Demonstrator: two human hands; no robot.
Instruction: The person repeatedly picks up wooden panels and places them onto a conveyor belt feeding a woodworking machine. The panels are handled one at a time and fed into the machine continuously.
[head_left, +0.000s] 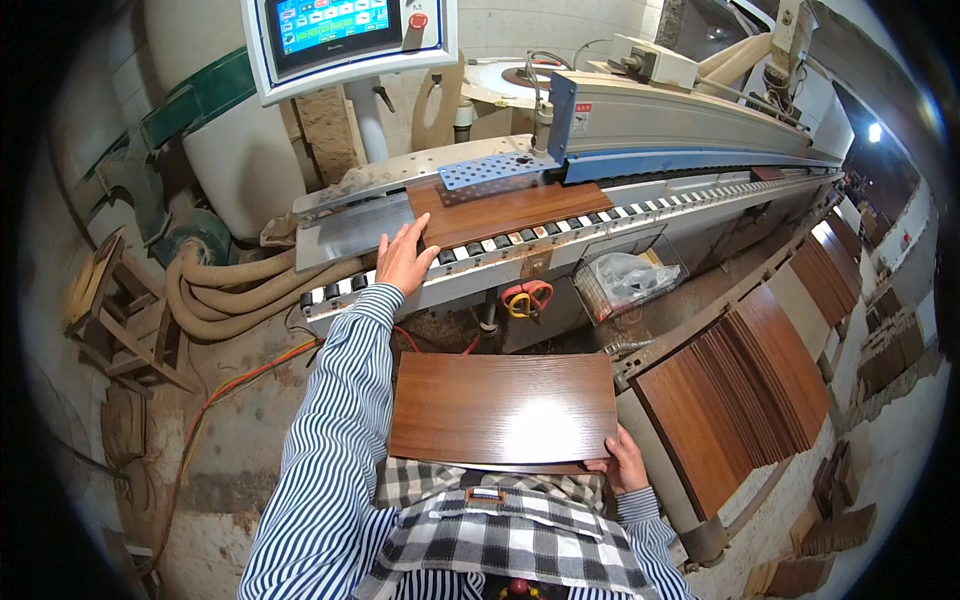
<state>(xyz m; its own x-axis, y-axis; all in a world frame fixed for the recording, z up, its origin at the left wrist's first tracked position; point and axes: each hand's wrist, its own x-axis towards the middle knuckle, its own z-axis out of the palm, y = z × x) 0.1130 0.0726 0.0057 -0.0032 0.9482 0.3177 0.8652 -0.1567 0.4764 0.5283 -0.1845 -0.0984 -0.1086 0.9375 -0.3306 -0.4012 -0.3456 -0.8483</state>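
Observation:
My left hand (405, 259) is spread flat with its fingertips at the near-left corner of a brown wood-grain panel (517, 210). That panel lies on the infeed table of an edge banding machine (675, 131), partly under a perforated blue guard plate (491, 171). Its near edge rests along a track of black and white rollers (555, 227). With my right hand (622, 457) I grip the lower right corner of another wood-grain panel (480, 405), held level against my checked apron (510, 532). A second panel edge shows just beneath it.
A control panel with a lit screen (334, 26) stands at the upper left. Red-handled scissors (527, 298) hang below the rollers, beside a wire basket (630, 274) holding clear plastic. Stacked panels (742, 390) lie on a roller conveyor at right. Ribbed hoses (225, 300) and a wooden stool (127, 315) occupy the left.

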